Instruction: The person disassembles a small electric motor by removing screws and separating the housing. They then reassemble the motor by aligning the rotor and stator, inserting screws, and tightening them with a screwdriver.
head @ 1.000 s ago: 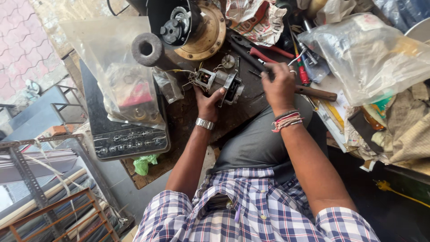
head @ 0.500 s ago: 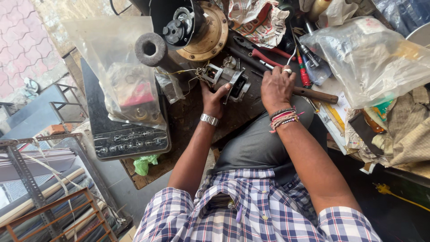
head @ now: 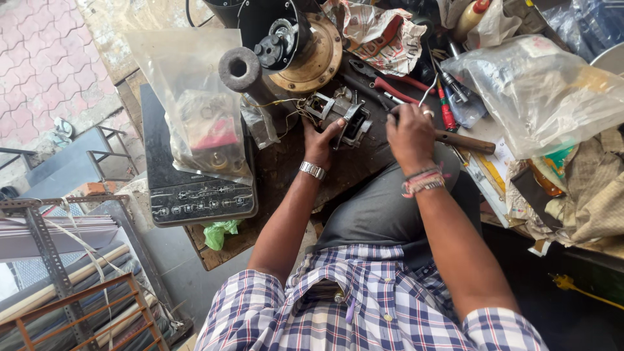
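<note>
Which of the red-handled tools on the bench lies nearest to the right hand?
The red-handled screwdriver, just beside the right hand; the red-handled pliers lie farther up.

A bare strip of dark wooden tabletop point(head: 286, 175) lies open beside the left hand point(head: 320, 140) — hemmed by the clear plastic bag point(head: 195, 104), the grey cylindrical pipe point(head: 244, 71) and red-handled pliers point(head: 390, 88) beyond.

Shirt point(head: 364, 305): plaid in blue, white and dark purple, short sleeves, a front pocket.
Trousers point(head: 383, 208): plain grey.
Left hand point(head: 320, 140): bare; a silver metal watch band point(head: 312, 170) on the wrist.
Right hand point(head: 408, 133): a ring point(head: 427, 113) on one finger; red and pale thread bands point(head: 422, 183) around the wrist.
</note>
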